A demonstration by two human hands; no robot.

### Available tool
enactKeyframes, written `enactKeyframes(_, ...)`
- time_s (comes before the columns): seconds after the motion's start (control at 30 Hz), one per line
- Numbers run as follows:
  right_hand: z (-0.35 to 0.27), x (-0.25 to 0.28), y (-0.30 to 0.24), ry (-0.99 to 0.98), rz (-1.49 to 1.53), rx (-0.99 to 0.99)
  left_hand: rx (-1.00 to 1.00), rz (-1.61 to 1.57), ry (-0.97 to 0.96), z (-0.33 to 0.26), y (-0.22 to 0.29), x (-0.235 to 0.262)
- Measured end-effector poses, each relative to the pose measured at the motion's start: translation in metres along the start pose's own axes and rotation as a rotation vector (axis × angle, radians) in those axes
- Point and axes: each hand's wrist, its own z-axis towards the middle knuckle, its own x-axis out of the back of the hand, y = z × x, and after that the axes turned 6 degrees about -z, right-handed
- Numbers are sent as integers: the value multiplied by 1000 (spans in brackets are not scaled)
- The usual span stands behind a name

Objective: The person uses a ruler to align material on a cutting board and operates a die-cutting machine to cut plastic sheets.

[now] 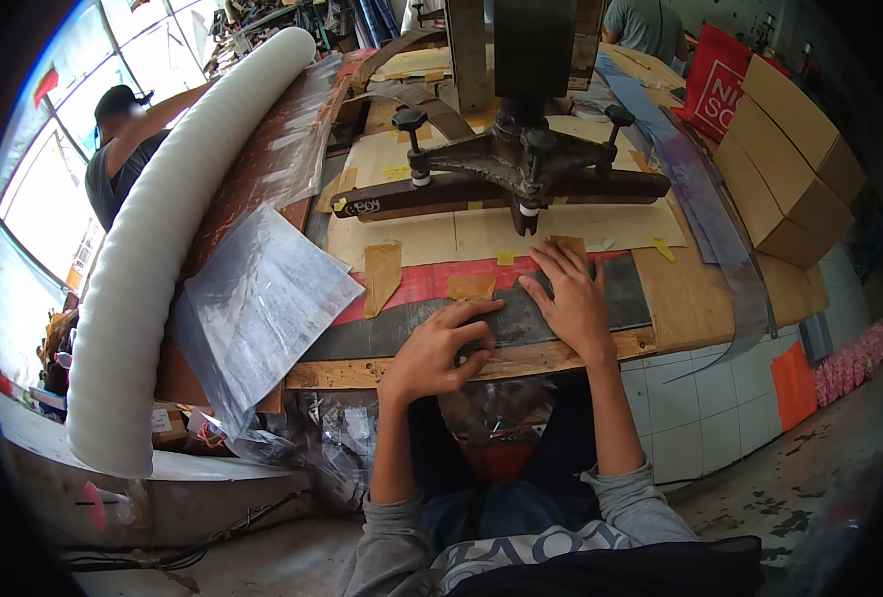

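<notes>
My left hand (439, 350) rests at the table's near edge, its index finger stretched onto the dark grey mat (362, 338) and the other fingers loosely curled. Nothing shows in it. To its right, my right hand (573, 303) lies with fingers spread, fingertips by a piece of brown tape (568, 243) on the pale board (421, 234). Just beyond the fingers stands a dark metal press head with a long bar (392, 198), raised on a bracket with two black knobs. A red strip (431, 277) runs between the board and the mat.
A white foam roll (153, 249) lies along the table's left side, beside clear plastic sheets (267, 289). Cardboard boxes (784, 164) and a red bag (717, 85) stand at the right, near a hanging clear strip (740, 269). One person (123, 149) is at far left, another (645, 28) behind.
</notes>
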Motion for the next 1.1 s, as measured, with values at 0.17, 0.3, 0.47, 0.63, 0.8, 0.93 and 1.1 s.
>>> enactKeyframes(0.17,-2,3,0,4,32,1,-35,-1,1,-2,3,-2)
enactKeyframes(0.3,-1,5,0,7,22,4,-22,-16,-4,1,3,-3)
enactKeyframes(0.47,0,3,-2,-35,35,0,-14,-4,-2,0,2,0)
enactKeyframes(0.63,0,5,-1,-61,37,-9,-8,-10,-8,1,2,0)
enactKeyframes(0.8,-1,7,-1,-85,36,-9,-12,-1,-11,2,3,-2)
enactKeyframes(0.93,-2,8,-3,-81,53,-7,3,4,2,-1,6,-2)
enactKeyframes(1.1,0,7,1,-53,38,4,-3,7,30,0,6,-4)
